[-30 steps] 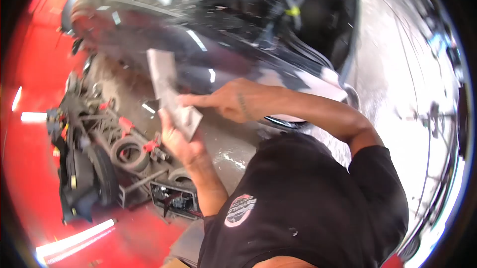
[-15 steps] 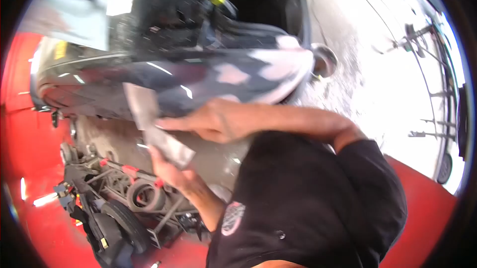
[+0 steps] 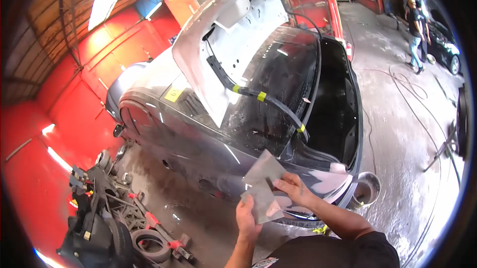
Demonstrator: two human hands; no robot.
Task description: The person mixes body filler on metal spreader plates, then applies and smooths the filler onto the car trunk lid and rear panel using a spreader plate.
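Observation:
My left hand [image 3: 247,216] pinches the lower part of a grey sheet of sandpaper [image 3: 260,199], thumb on its face. My right hand [image 3: 295,188] grips the upper part of the paper [image 3: 266,167] at its right edge. The paper is bent or parted across the middle; whether it is one piece or two, I cannot tell. Both hands are closed, in front of the side of a dark car [image 3: 198,141]. Pale, patchy areas show on the car's rear quarter [image 3: 323,181], just beyond my right hand.
A white panel [image 3: 191,64] lies over the car, near a dark strip [image 3: 278,104] with yellow tape. A bucket [image 3: 366,191] stands by the rear corner. Tires [image 3: 150,244] and car parts lie at lower left. Hoses [image 3: 407,86] cross the floor; a person [image 3: 415,32] stands far right.
My view has lifted and turned, bringing in the back of the shop. The sandpaper stays in both hands; my right hand has gone from a pointing finger against it to a grip on its edge.

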